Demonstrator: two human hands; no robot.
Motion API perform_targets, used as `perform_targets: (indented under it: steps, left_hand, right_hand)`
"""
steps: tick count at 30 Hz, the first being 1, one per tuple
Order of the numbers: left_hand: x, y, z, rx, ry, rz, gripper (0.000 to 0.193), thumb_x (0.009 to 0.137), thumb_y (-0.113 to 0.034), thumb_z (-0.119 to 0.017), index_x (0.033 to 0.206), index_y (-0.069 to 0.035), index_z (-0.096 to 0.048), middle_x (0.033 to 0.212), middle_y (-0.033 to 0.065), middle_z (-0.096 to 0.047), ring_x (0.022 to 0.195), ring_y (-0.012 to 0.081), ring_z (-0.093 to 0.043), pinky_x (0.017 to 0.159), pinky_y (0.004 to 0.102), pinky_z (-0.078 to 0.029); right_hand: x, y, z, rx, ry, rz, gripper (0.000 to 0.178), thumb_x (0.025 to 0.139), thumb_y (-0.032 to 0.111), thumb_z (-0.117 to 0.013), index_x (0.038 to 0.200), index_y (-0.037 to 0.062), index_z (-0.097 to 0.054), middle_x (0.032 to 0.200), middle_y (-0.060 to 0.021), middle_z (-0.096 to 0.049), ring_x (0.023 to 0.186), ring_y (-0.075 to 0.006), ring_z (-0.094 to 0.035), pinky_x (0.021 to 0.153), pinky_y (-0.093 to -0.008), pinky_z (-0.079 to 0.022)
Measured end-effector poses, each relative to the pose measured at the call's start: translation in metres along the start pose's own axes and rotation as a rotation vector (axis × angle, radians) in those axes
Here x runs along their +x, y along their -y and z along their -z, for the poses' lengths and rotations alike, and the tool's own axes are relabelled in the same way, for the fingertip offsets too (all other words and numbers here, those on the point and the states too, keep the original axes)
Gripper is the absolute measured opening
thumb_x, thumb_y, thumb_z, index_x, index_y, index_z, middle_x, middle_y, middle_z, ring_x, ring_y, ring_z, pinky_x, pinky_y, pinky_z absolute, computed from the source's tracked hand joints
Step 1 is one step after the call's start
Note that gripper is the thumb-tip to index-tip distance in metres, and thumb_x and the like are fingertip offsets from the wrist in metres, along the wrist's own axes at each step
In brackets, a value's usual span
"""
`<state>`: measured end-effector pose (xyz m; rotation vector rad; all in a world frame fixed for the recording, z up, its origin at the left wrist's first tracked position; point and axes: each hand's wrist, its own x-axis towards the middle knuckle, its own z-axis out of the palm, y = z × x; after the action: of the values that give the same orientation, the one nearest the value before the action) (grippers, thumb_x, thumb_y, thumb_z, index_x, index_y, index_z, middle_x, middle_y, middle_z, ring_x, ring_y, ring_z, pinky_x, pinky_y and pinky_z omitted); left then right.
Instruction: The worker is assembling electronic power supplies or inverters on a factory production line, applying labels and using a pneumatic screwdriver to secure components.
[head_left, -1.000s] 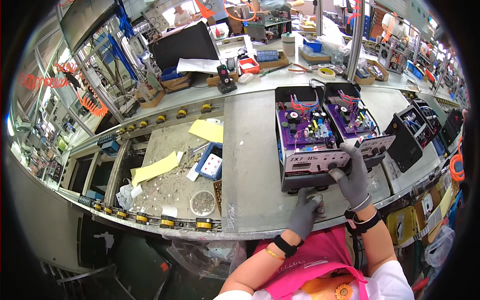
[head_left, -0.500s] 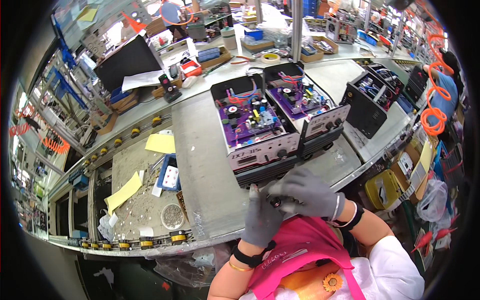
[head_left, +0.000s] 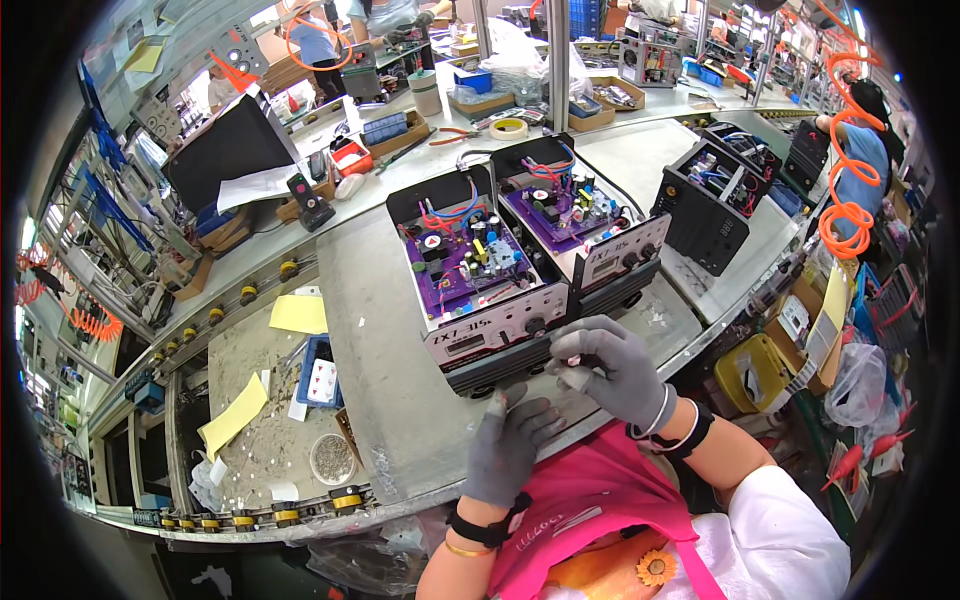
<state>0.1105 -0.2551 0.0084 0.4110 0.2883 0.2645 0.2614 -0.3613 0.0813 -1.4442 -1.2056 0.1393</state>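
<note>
My right hand [head_left: 614,372], in a grey glove, is raised by the lower right corner of the nearer welding-machine unit's front panel [head_left: 496,330]. Its thumb and fingers are pinched together, and what they may hold is too small to make out. My left hand [head_left: 510,444], gloved alike, hovers below that unit with its fingers apart and nothing visible in them. The unit has an open top with a purple circuit board [head_left: 470,262] and a black knob [head_left: 536,326] on its pale front. A similar unit [head_left: 585,210] stands close beside it on the right.
A blue tray [head_left: 320,371] and a round dish of small metal parts [head_left: 332,458] lie left, near yellow paper sheets [head_left: 235,412]. A black-cased machine [head_left: 706,205] stands right. An orange coiled hose [head_left: 848,180] hangs at the right. Co-workers are farther back.
My hands have moved apart; they were together around a small round black part, which no longer shows. My right hand is now closer to the front panel. The whole view has shifted slightly.
</note>
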Motion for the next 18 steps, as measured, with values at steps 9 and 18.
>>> perform_targets:
  steps: [9,18]
  left_hand:
    - [0.009,0.008,0.001,0.029,-0.013,-0.066,0.041,0.096,-0.024,-0.052,0.133,-0.012,-0.04,0.108,0.0148,-0.062,0.095,0.0238,-0.063,0.084,0.0416,-0.052]
    - [0.019,0.013,0.01,0.051,-0.002,-0.101,0.036,0.092,-0.024,-0.057,0.124,-0.011,-0.046,0.099,0.0057,-0.06,0.083,0.0178,-0.061,0.079,0.0387,-0.053]
  right_hand:
    - [0.022,0.011,-0.009,-0.366,-0.02,0.21,0.024,0.074,0.003,-0.073,0.096,0.0076,-0.065,0.088,-0.0081,-0.056,0.076,-0.0252,-0.06,0.064,-0.0327,-0.052]
    - [0.043,-0.001,-0.031,-0.75,0.047,0.473,0.021,0.075,0.015,-0.069,0.093,0.0087,-0.063,0.086,-0.0046,-0.056,0.081,-0.0217,-0.06,0.067,-0.0347,-0.049]
